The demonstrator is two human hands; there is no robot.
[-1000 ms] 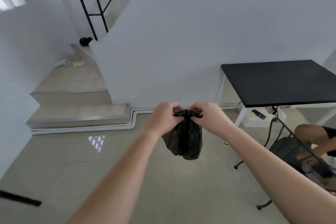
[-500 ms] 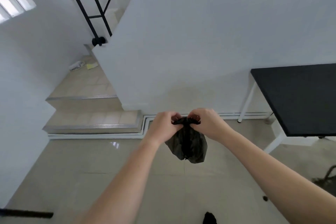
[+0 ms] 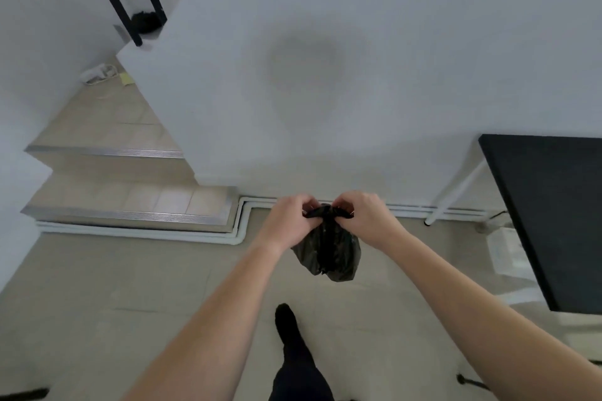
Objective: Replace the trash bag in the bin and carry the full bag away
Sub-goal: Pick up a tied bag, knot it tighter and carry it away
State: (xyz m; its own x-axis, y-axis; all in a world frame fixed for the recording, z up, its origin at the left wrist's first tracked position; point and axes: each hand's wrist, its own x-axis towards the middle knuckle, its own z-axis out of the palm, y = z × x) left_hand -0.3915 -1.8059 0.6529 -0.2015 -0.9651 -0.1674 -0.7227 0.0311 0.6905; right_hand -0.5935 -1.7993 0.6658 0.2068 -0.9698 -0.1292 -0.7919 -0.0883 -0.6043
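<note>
While the left hand (image 3: 286, 221) and right hand (image 3: 366, 220) pinch shut the gathered neck of a small black trash bag (image 3: 329, 252), it hangs clear above the floor (image 3: 130, 286). A loosely drawn knot could slip and spill the contents mid-stride

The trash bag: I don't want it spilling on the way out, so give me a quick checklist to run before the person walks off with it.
1. Both hands on the bag's neck: ok. The left hand and right hand pinch the gathered top of the trash bag.
2. Knot finished: cannot tell; fingers hide it.
3. Bag clear of the floor: ok, it hangs in the air.
4. Tears or leaks: cannot tell; only one side of the bag shows.
5. Path ahead: not ok straight on; a wall faces the person, steps lie to the left, a black table to the right.
</note>
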